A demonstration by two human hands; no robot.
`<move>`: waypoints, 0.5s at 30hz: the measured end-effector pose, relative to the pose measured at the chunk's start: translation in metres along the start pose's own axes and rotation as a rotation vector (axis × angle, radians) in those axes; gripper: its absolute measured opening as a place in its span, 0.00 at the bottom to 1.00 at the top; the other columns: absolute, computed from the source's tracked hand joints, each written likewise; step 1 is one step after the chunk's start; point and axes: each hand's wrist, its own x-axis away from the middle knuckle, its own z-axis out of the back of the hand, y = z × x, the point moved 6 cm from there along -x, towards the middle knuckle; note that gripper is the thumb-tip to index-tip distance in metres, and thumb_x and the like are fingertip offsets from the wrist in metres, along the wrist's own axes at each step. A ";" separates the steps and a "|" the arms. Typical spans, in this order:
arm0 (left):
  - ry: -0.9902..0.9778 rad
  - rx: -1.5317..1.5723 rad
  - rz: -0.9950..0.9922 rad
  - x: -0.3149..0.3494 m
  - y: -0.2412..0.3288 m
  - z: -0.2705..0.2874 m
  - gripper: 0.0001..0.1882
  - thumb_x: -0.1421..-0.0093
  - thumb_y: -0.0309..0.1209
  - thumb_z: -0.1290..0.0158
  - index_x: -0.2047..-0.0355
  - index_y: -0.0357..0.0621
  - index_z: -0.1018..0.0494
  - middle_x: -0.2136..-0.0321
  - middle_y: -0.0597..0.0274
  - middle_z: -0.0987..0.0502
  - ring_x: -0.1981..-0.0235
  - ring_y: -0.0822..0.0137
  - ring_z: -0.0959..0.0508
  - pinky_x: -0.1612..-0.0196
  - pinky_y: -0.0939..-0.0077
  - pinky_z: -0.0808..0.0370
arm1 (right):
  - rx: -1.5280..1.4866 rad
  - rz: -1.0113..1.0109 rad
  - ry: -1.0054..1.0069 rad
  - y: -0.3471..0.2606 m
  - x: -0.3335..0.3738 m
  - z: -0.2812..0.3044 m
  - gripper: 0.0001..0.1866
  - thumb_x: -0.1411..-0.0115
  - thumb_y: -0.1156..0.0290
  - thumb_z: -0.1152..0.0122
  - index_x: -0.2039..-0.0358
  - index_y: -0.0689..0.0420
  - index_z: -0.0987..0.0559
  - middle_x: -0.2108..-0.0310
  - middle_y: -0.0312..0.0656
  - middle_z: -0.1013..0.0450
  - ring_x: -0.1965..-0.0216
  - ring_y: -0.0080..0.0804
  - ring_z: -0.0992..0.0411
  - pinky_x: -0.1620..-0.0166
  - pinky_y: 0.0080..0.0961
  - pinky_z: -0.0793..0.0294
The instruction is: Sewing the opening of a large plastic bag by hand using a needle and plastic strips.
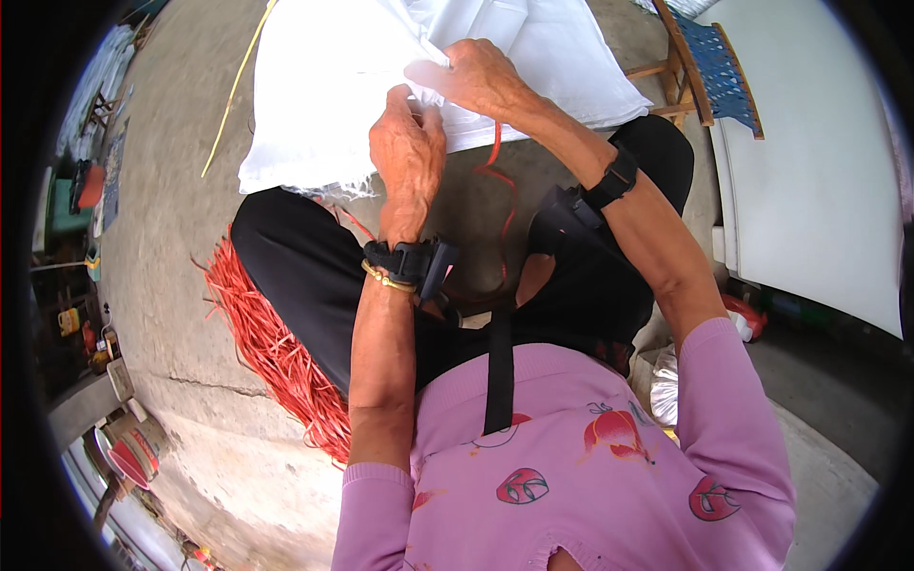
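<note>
A large white cloth (324, 105), frayed along its near edge, lies over my knees and beyond them. Bunched folds of it are pinched in the fingers of my left hand (409, 147). Just to the right and farther off, my right hand (476, 81) grips the gathered cloth too, its thumb side overexposed. From beneath the cloth by my right hand, a thin red strip (505, 205) hangs in loose curls between my legs. Whether either hand also holds the strip's upper end is hidden by the folds and fingers.
A heap of red strips (281, 357) lies on the concrete floor beside my left thigh. A wooden chair with blue webbing (719, 67) stands at the far right, near a big white panel (809, 171). One yellow strip (233, 90) lies left of the cloth.
</note>
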 end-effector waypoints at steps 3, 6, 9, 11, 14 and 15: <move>0.115 -0.206 0.001 -0.006 -0.003 0.003 0.11 0.49 0.29 0.50 0.64 0.40 0.28 0.79 0.52 0.24 0.77 0.52 0.23 0.72 0.64 0.27 | 0.027 -0.010 -0.036 0.003 0.001 0.003 0.27 0.49 0.47 0.46 0.78 0.64 0.22 0.90 0.42 0.33 0.87 0.28 0.35 0.80 0.28 0.36; 0.217 -0.225 0.037 -0.011 -0.010 0.012 0.08 0.48 0.30 0.50 0.68 0.44 0.25 0.81 0.52 0.24 0.78 0.52 0.24 0.73 0.63 0.27 | 0.022 -0.013 -0.042 0.004 0.001 0.012 0.26 0.48 0.48 0.46 0.77 0.64 0.22 0.90 0.41 0.34 0.87 0.28 0.36 0.80 0.28 0.37; 0.233 -0.153 0.123 -0.015 -0.021 0.019 0.07 0.48 0.30 0.50 0.70 0.47 0.24 0.81 0.51 0.24 0.78 0.52 0.23 0.73 0.62 0.27 | -0.002 -0.013 -0.046 0.000 0.002 0.015 0.24 0.51 0.50 0.46 0.85 0.63 0.25 0.91 0.43 0.33 0.87 0.32 0.34 0.78 0.31 0.33; 0.205 -0.218 0.148 -0.016 -0.024 0.016 0.07 0.48 0.31 0.50 0.70 0.47 0.24 0.80 0.51 0.24 0.77 0.51 0.23 0.72 0.63 0.27 | -0.014 -0.026 -0.053 -0.001 0.003 0.012 0.24 0.55 0.53 0.46 0.92 0.62 0.28 0.92 0.44 0.33 0.86 0.36 0.32 0.76 0.33 0.30; 0.118 -0.331 -0.071 -0.017 -0.012 0.002 0.07 0.49 0.30 0.50 0.70 0.48 0.24 0.79 0.50 0.23 0.76 0.50 0.23 0.71 0.62 0.27 | 0.026 -0.017 -0.056 -0.003 0.004 0.007 0.24 0.54 0.53 0.46 0.92 0.62 0.28 0.92 0.44 0.33 0.86 0.37 0.32 0.76 0.33 0.30; 0.132 -0.334 -0.073 -0.017 -0.013 0.001 0.07 0.49 0.30 0.50 0.70 0.48 0.24 0.79 0.50 0.23 0.76 0.50 0.23 0.71 0.62 0.27 | 0.021 -0.009 -0.049 -0.002 0.004 0.007 0.24 0.55 0.53 0.46 0.92 0.63 0.29 0.92 0.45 0.33 0.86 0.37 0.32 0.76 0.33 0.30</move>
